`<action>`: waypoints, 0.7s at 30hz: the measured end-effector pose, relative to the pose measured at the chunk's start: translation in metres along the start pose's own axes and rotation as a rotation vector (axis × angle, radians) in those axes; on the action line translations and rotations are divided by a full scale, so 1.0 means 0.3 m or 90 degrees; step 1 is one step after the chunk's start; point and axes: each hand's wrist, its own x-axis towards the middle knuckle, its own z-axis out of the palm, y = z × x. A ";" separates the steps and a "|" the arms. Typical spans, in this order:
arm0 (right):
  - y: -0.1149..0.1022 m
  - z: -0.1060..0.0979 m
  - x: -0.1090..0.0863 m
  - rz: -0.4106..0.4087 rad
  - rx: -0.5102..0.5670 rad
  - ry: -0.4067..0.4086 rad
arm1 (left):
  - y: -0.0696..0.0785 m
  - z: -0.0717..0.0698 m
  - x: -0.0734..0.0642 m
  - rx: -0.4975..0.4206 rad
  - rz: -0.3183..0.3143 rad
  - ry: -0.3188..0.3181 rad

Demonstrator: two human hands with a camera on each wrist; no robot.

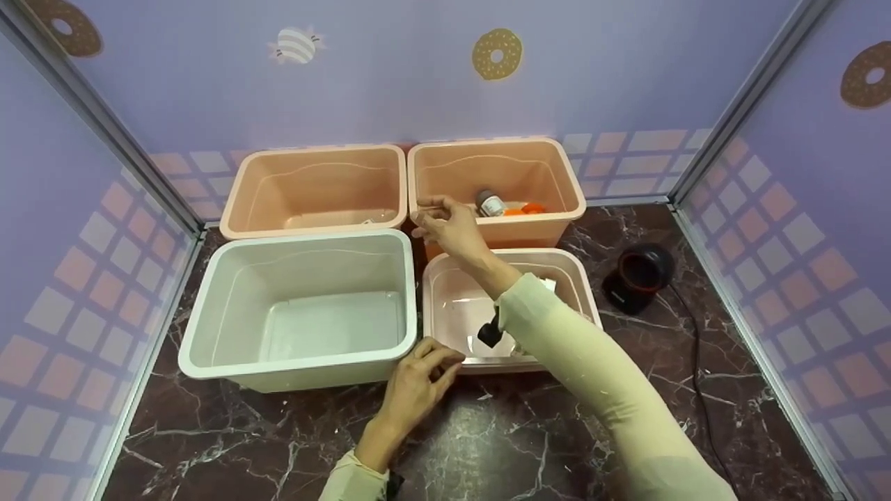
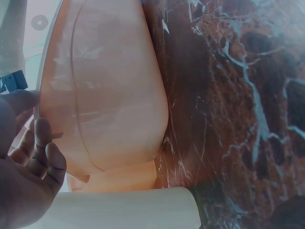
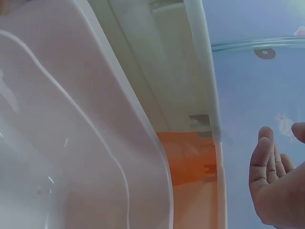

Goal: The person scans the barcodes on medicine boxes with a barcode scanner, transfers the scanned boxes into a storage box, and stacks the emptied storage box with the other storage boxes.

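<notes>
My left hand is at the front left corner of the pale pink bin. In the left wrist view its thumb and curled fingers pinch the rim of that bin. Above the near left corner of the right peach bin hovers my right hand, fingers loosely bent and nothing between them. That peach bin holds a grey bottle with a white label and a bright orange item. My right forearm hides part of the pink bin, where a small white piece shows.
A white-green bin stands front left, with the left peach bin behind it. To the right, a black round-topped device sits on the dark marble surface, its cord running forward. Patterned walls enclose three sides.
</notes>
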 end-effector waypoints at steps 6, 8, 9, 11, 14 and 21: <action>-0.003 -0.033 -0.019 -0.014 0.018 -0.009 | 0.001 -0.001 0.004 0.003 0.019 0.009; -0.001 -0.045 -0.026 -0.017 0.013 -0.008 | -0.001 0.000 0.005 0.003 0.024 0.012; 0.001 -0.051 -0.030 -0.018 0.010 -0.008 | -0.001 0.001 0.005 0.003 0.026 0.015; 0.004 -0.064 -0.036 -0.020 0.003 -0.007 | -0.004 0.002 0.005 0.003 0.030 0.019; 0.010 -0.081 -0.044 -0.023 0.000 -0.009 | -0.006 0.003 0.006 0.002 0.032 0.024; 0.022 -0.114 -0.073 -0.032 0.002 -0.020 | -0.001 0.001 0.003 -0.002 0.021 0.010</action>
